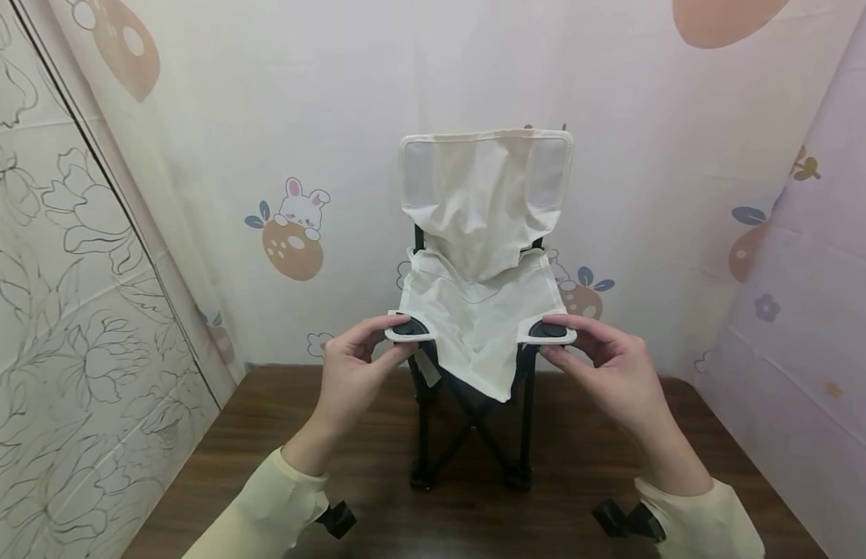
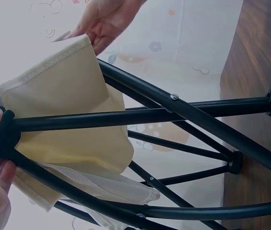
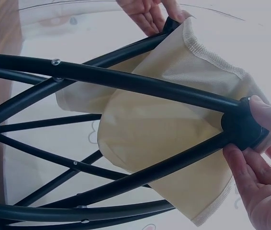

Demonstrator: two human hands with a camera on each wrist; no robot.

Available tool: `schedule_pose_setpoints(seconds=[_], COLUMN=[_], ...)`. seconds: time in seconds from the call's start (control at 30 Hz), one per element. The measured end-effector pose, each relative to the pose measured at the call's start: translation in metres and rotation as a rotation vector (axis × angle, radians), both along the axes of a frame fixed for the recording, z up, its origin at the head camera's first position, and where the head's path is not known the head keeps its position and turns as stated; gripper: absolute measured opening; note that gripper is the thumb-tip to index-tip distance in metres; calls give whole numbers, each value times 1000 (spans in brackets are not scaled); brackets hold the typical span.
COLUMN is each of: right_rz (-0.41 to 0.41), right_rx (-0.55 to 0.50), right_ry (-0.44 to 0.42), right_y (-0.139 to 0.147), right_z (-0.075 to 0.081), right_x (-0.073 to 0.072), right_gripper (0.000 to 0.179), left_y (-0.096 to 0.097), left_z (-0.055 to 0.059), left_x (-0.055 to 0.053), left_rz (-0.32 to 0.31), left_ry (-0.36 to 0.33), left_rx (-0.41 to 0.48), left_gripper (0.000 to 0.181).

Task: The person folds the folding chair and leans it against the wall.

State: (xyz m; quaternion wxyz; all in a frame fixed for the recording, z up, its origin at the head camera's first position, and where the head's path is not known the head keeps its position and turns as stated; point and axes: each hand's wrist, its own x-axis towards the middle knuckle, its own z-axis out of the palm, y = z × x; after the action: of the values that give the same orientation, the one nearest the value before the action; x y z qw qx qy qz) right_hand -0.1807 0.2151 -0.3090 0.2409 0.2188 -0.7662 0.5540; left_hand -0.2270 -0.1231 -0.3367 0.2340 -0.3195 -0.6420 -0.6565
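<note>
A small folding camp chair (image 1: pixel 475 310) with a cream fabric seat and back stands upright, facing me, on black crossed legs. My left hand (image 1: pixel 352 365) pinches its front left seat corner, fingers over the black corner patch and thumb beneath. At the front right corner my right hand (image 1: pixel 611 373) pinches in the same way. From below, the left wrist view has the left fingers (image 2: pixel 1 177) around a black plastic joint (image 2: pixel 2 134) where two tubes meet. The right wrist view has the right hand (image 3: pixel 265 182) at the matching joint (image 3: pixel 243 123). The fabric sags between the corners.
The chair's feet rest on a dark brown wooden table (image 1: pixel 279 435). Behind hangs a pale curtain (image 1: pixel 335 93) printed with rabbits and carrots. A flower-line sheet (image 1: pixel 77 295) borders the left side. Black wrist devices (image 1: pixel 338 519) sit at both cream sleeves.
</note>
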Motion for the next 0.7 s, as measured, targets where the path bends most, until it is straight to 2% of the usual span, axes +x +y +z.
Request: schedule_pose_setpoints(seconds=[0.37,0.7], right_rz=[-2,-7], right_rx=[12,3], right_ry=[1,22], right_y=[-2,-2], right_z=[0,1], right_x=[0,-1], right_gripper=[43,43], left_y=[0,2], left_z=[0,3], left_x=[2,0], left_rz=[31,19], left_ry=[-1,-3], left_rx=[-9,-8], left_gripper=[36,35])
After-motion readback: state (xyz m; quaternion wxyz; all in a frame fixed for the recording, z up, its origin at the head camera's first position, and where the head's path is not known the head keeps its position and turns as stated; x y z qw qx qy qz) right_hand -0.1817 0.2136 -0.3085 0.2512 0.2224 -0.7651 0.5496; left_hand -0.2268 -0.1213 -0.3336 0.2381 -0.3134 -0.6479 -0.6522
